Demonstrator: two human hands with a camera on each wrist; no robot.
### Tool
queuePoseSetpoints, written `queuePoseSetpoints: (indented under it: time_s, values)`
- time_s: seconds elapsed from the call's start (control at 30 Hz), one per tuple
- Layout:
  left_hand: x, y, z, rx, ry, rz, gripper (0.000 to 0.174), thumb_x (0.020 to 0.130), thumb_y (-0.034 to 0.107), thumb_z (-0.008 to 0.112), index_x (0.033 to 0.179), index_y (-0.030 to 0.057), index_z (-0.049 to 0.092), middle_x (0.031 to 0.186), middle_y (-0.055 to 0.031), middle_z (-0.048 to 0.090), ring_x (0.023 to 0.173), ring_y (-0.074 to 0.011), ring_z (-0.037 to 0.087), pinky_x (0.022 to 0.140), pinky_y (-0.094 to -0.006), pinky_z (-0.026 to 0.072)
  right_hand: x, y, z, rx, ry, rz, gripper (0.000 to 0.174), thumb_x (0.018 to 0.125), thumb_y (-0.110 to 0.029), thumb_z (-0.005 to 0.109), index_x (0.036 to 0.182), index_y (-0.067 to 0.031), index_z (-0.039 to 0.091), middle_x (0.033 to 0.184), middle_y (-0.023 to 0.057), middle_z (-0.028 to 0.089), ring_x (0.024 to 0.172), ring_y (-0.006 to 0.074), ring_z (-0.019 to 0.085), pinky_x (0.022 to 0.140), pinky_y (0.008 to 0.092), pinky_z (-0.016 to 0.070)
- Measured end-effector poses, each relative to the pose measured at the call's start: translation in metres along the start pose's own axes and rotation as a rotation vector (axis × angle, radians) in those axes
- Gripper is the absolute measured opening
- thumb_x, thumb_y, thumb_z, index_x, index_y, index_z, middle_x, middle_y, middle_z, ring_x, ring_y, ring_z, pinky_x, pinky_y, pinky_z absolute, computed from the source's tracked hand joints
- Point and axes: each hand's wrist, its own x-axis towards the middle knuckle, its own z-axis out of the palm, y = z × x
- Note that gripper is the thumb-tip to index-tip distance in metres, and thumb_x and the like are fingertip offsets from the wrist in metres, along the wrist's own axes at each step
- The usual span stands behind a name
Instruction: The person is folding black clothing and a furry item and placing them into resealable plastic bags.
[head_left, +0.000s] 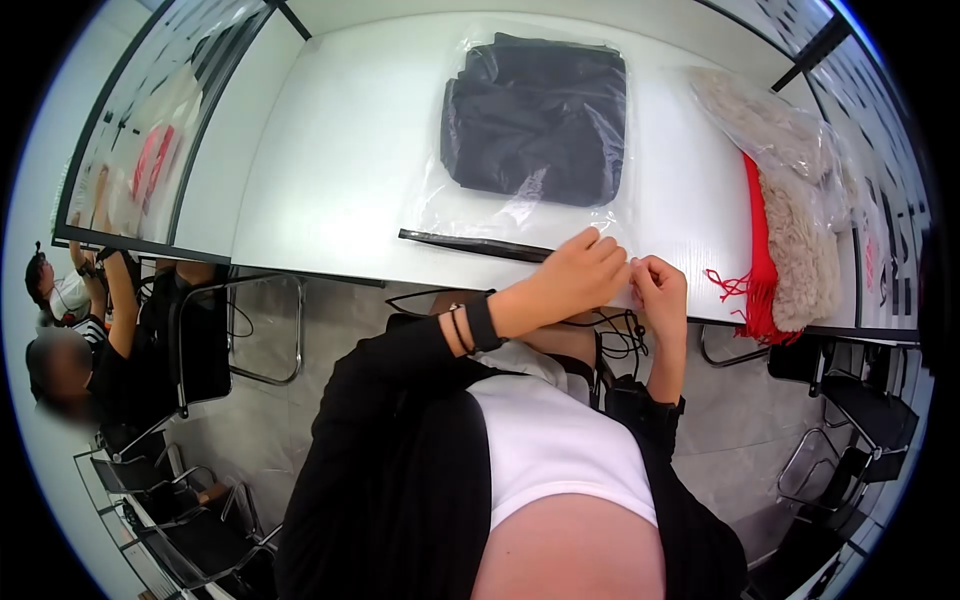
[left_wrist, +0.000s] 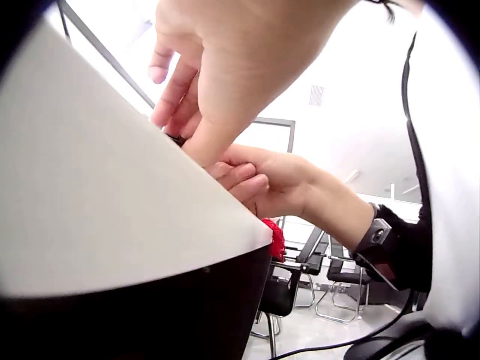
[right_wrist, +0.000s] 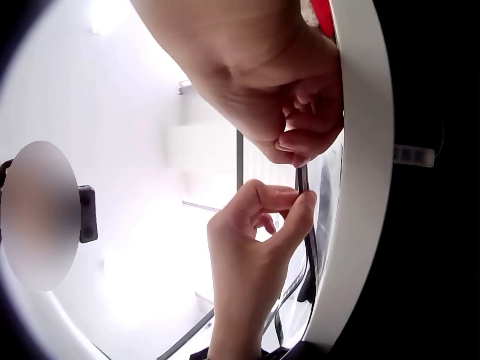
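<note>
Running left to right along the near edge of the table, the slim black strip [head_left: 470, 243] looks like the mouth edge of the clear, glossy plastic bag [head_left: 425, 205]; its long axis tips slightly, the left end pointing left and a touch farther off, the right end hidden by the hands. The left hand [head_left: 580, 272] pinches it between thumb and forefinger, fingertips brought together — the right hand [head_left: 660, 290] has its curled fingertips on it too, just beside, to the right. The strip should be light and bendy but firmer than the thin, slippery film, so it is best taken flat between thumb and finger, the other hand steadying it close by. Beyond it, the folded dark cloth [head_left: 535, 125] lies flat inside the bag, roughly square, likely soft and the heaviest part — nothing fragile. Under all this is the white tabletop [head_left: 320, 170]; toward its right side lie a red fringed cloth [head_left: 760, 240] and a fluffy beige piece [head_left: 805, 250] partly under clear plastic.
</note>
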Motion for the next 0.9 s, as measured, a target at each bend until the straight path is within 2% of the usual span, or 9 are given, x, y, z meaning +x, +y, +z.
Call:
queuePoseSetpoints:
  time_s: [0.03,0.13,0.23,0.57,0.83,0.9]
  values:
    - [-0.005,-0.002,-0.005,-0.005,-0.091,-0.043,0.006,0.064,0.01,0.055,0.066,0.0072,0.051,0.075,-0.0042,0.051,0.071,-0.0167,0.05,0.066,-0.0283,0.039,-0.001,-0.002,0.0,0.01,0.009,0.01,0.028,0.087,-0.015,0.053,0.063,-0.0005,0.051,0.048,-0.0024,0.042,0.041,0.0035,0.038,0.038,0.0196,0.0269]
    - [-0.026,-0.019,-0.025,0.059,0.044,-0.093,0.005,0.066,0.01,0.056,0.069,0.0063,0.053,0.09,-0.0062,0.057,0.083,-0.018,0.054,0.074,-0.0309,0.0416,-0.002,-0.004,-0.002,0.021,0.013,0.026,0.028,0.086,-0.015,0.053,0.062,-0.0009,0.05,0.048,-0.0023,0.042,0.04,0.0038,0.038,0.038,0.0199,0.0268]
    - [-0.056,-0.034,-0.053,0.09,-0.072,-0.161,0.005,0.068,0.007,0.056,0.072,0.0052,0.054,0.102,-0.0064,0.058,0.092,-0.0191,0.055,0.08,-0.0337,0.0421,-0.002,-0.009,0.0,0.001,0.043,0.053,0.027,0.086,-0.014,0.053,0.062,-0.0007,0.05,0.047,-0.0021,0.041,0.04,0.0041,0.038,0.038,0.0199,0.0269]
    - [-0.133,-0.075,-0.105,0.299,-0.106,-0.295,0.011,0.065,0.002,0.06,0.072,0.004,0.053,0.096,-0.004,0.059,0.085,-0.0196,0.056,0.074,-0.0343,0.0434,0.0,-0.011,-0.001,-0.008,0.056,0.084,0.028,0.085,-0.014,0.054,0.06,-0.0002,0.05,0.046,-0.0015,0.041,0.039,0.0052,0.04,0.037,0.0205,0.0278]
    - [-0.149,-0.08,-0.105,0.195,-0.129,-0.306,0.016,0.064,0.004,0.066,0.075,0.006,0.054,0.092,-0.0018,0.059,0.084,-0.0182,0.056,0.074,-0.0323,0.0438,-0.002,-0.009,-0.001,-0.031,0.041,0.077,0.028,0.085,-0.014,0.054,0.061,0.0006,0.052,0.046,-0.0007,0.043,0.039,0.0057,0.043,0.038,0.0195,0.031]
    - [-0.149,-0.079,-0.108,0.128,-0.15,-0.348,0.017,0.065,0.007,0.067,0.078,0.0064,0.056,0.094,-0.0022,0.06,0.086,-0.0195,0.057,0.074,-0.0318,0.044,-0.002,-0.008,-0.01,-0.145,0.0,0.056,0.029,0.085,-0.017,0.055,0.062,0.0015,0.052,0.047,0.0002,0.045,0.04,0.0061,0.044,0.038,0.0198,0.0324]
